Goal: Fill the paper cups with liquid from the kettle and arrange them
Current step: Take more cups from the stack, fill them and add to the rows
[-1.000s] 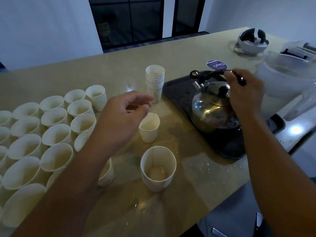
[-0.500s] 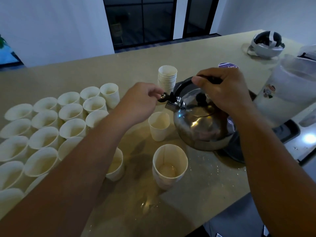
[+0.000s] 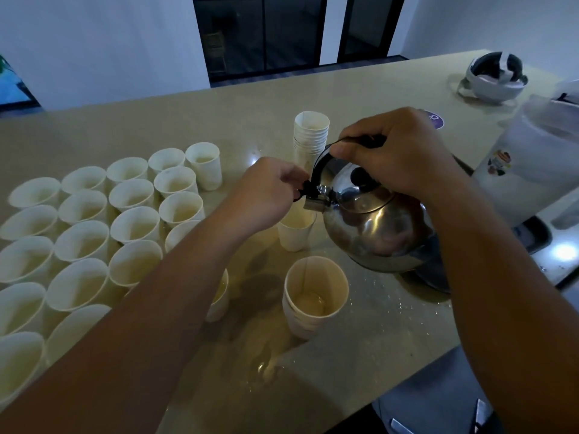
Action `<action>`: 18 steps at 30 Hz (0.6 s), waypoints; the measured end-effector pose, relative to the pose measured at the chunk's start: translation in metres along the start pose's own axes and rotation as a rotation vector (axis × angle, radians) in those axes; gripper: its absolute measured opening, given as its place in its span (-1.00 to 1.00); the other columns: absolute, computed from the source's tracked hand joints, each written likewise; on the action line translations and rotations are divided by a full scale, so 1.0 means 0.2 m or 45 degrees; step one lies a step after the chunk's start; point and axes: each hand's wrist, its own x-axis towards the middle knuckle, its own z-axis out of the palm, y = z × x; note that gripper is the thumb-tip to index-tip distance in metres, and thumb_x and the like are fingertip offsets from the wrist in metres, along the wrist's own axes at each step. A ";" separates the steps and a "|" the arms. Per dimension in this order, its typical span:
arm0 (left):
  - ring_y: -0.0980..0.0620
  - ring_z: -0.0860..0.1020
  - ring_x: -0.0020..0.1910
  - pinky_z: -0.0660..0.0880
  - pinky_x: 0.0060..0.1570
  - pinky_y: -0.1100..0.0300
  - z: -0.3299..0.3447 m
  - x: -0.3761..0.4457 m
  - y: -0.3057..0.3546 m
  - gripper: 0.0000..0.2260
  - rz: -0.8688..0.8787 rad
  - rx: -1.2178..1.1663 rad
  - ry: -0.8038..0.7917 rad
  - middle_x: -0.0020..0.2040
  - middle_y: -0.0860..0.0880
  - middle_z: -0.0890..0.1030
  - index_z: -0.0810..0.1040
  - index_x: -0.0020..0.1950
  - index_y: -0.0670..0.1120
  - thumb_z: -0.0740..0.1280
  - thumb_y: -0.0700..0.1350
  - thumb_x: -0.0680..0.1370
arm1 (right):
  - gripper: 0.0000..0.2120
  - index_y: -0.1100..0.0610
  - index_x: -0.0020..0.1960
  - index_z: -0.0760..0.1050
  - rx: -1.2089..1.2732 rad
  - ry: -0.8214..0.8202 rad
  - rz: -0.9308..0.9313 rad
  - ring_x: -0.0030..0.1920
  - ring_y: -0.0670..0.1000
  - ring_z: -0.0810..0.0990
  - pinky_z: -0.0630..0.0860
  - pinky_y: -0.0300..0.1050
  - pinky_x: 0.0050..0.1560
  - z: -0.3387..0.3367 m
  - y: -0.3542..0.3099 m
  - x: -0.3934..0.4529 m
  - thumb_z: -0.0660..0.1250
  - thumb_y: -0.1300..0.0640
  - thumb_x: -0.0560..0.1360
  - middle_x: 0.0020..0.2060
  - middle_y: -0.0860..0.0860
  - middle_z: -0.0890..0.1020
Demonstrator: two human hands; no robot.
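A: Kettle (image 3: 372,227)?
B: Steel, held off the counter (image 3: 250,114), tilted, spout over a cup (image 3: 294,234) at centre. Right hand (image 3: 398,151), fingers curled round the black handle. Left hand (image 3: 266,195), fingertips pinching the black spout cap (image 3: 305,191).

A: Other cups?
B: Near cup (image 3: 315,296), a little liquid inside. Rows (image 3: 94,220) at left. Stack (image 3: 310,136) beyond. Tray (image 3: 535,236) right.

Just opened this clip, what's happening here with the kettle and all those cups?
A person is about to pour. The right hand grips the handle of the steel kettle, held off the counter and tilted, while the left hand pinches the black spout cap. The spout hangs over a single paper cup. No stream is visible. Rows of cups stand to the left, and a spare stack behind.
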 end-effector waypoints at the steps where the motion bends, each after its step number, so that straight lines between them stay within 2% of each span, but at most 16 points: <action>1: 0.15 0.64 -0.02 0.52 0.05 0.29 0.00 0.00 0.00 -0.61 -0.002 -0.006 -0.007 -0.02 0.03 0.71 0.69 0.14 -0.05 0.19 -0.41 0.54 | -0.76 -0.03 0.12 0.71 -0.017 -0.008 -0.012 -0.02 -0.14 0.64 0.51 -0.27 0.01 0.00 -0.01 0.00 0.47 -0.07 0.49 -0.03 -0.12 0.72; 4: 0.22 0.61 -0.08 0.46 -0.09 0.40 0.00 0.00 -0.01 -0.57 -0.009 -0.045 -0.018 -0.11 0.09 0.68 0.66 0.03 0.04 0.17 -0.43 0.54 | -0.78 -0.03 0.09 0.71 -0.054 -0.025 -0.030 -0.05 -0.15 0.62 0.41 -0.43 -0.08 -0.01 -0.02 0.01 0.47 -0.07 0.49 -0.05 -0.11 0.72; 6: 0.23 0.61 -0.09 0.46 -0.11 0.43 0.01 0.00 -0.01 -0.54 -0.019 -0.072 -0.027 -0.12 0.11 0.66 0.63 0.00 0.07 0.15 -0.45 0.53 | -0.79 -0.03 0.08 0.71 -0.079 -0.044 -0.046 -0.06 -0.14 0.62 0.40 -0.44 -0.08 -0.01 -0.03 0.01 0.47 -0.06 0.49 -0.06 -0.09 0.72; 12: 0.15 0.64 -0.04 0.49 -0.03 0.29 0.01 0.01 -0.02 -0.51 -0.007 -0.086 -0.038 -0.09 0.09 0.69 0.62 -0.08 0.14 0.15 -0.44 0.51 | -0.78 -0.02 0.09 0.71 -0.113 -0.073 -0.068 -0.04 -0.12 0.61 0.45 -0.33 -0.03 -0.03 -0.05 0.02 0.47 -0.06 0.50 -0.02 -0.07 0.72; 15: 0.09 0.65 -0.02 0.50 -0.05 0.29 0.01 0.01 -0.02 -0.54 0.010 -0.090 -0.047 -0.05 0.02 0.71 0.66 -0.03 0.09 0.16 -0.43 0.52 | -0.79 -0.04 0.09 0.71 -0.133 -0.087 -0.067 -0.03 -0.12 0.60 0.39 -0.38 -0.04 -0.03 -0.05 0.03 0.46 -0.08 0.50 -0.03 -0.09 0.72; 18: 0.11 0.64 -0.05 0.47 -0.10 0.34 0.01 0.01 -0.02 -0.57 0.019 -0.086 -0.057 -0.06 0.02 0.71 0.69 0.06 0.00 0.16 -0.43 0.53 | -0.80 -0.05 0.09 0.70 -0.126 -0.102 -0.054 -0.03 -0.12 0.60 0.48 -0.24 0.03 -0.04 -0.06 0.03 0.46 -0.07 0.50 -0.03 -0.10 0.72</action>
